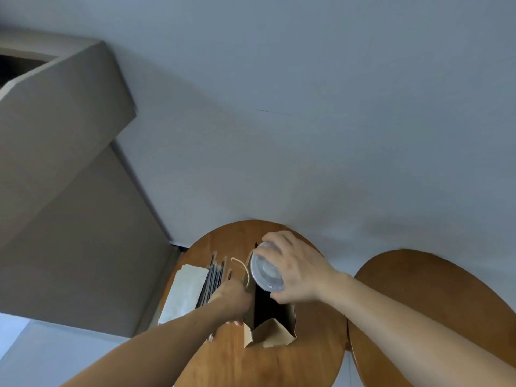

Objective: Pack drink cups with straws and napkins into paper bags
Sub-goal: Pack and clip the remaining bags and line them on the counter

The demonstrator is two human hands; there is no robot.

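Head view: I am at the cup-loading step. My right hand (298, 272) has its fingers curled round the lidded drink cup (265, 270), which is tilted just above the open mouth of the paper bag (269, 333). My left hand (233, 298) pinches the bag's left rim by the cord handle, holding it open. Straws (213, 277) and napkins (184, 291) lie on the table (251, 364) left of the bag. Next, I judge, the cup must be righted and lowered straight in, clear of the rim.
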